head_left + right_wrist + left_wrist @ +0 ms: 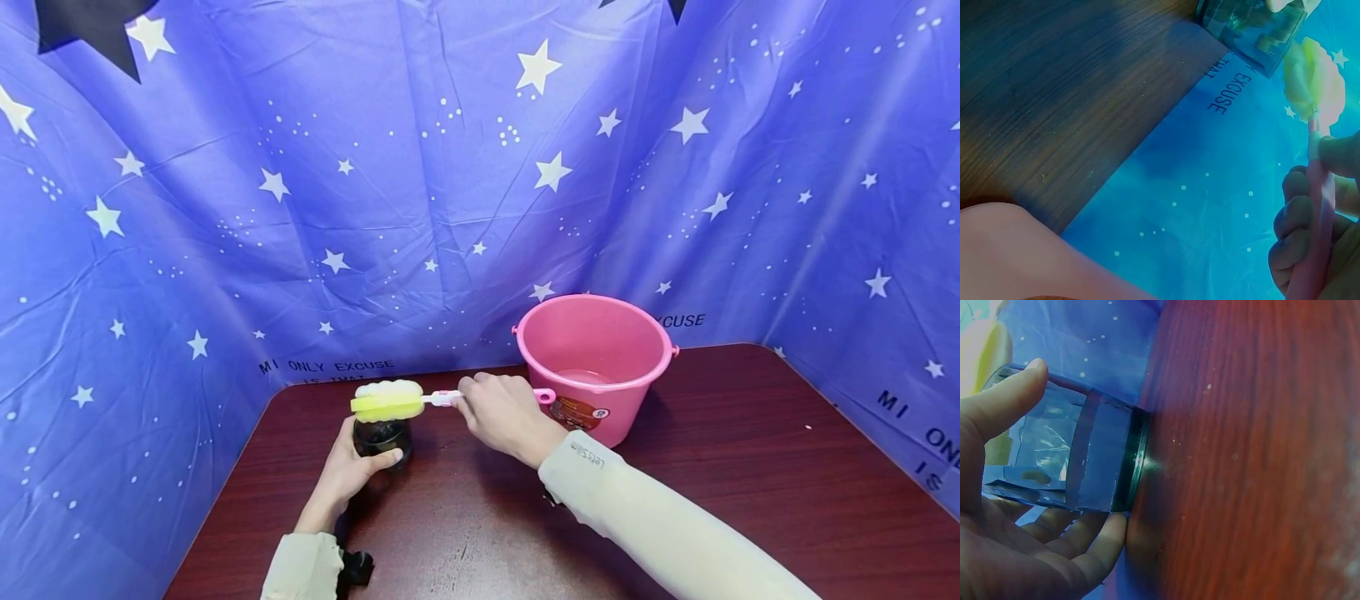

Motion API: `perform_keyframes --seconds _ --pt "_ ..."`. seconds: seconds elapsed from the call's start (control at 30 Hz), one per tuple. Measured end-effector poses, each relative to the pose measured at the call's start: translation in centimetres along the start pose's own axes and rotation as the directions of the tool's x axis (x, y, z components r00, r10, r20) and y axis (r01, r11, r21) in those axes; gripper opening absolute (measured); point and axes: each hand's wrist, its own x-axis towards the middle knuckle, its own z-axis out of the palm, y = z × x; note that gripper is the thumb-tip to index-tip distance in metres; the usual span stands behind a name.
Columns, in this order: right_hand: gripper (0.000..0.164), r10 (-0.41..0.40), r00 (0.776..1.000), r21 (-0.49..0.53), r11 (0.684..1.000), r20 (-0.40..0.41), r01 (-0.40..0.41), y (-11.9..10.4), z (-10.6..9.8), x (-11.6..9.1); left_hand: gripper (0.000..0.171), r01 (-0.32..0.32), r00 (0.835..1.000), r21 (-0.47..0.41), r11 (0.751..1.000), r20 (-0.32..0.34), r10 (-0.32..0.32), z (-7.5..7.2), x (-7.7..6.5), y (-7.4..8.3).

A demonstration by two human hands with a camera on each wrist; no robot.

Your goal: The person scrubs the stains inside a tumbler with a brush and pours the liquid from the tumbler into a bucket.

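Note:
A dark, see-through glass cup (384,442) stands upright on the table, and my left hand (348,468) grips it with the thumb on the near side. In the left wrist view the fingers curl round the glass cup (1054,447). My right hand (510,417) holds a sponge bottle brush by its pink and white handle (1319,212). The yellow and white sponge head (388,401) lies level just above the cup's mouth, pointing left. From the right wrist view, the sponge head (1315,81) is outside the cup, close to its rim.
A pink bucket (637,408) with a label stands at the back right, behind my right hand. The dark red wooden table (450,533) ends at a blue star-printed cloth (420,208). A small black object (357,568) lies by my left sleeve.

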Motion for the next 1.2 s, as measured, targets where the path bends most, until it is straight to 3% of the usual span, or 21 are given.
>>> perform_keyframes --seconds 0.63,1.2 --pt "0.023 0.023 1.000 0.039 0.999 -0.003 -0.023 -0.1 0.0 -1.1 0.079 -0.004 1.000 0.018 1.000 -0.012 0.005 0.1 0.0 -0.1" --pt "0.022 0.099 0.995 0.099 0.990 0.010 -0.100 0.4 0.1 -2.5 0.083 -0.009 1.000 0.019 1.000 -0.010 0.009 0.1 -0.1 0.2"
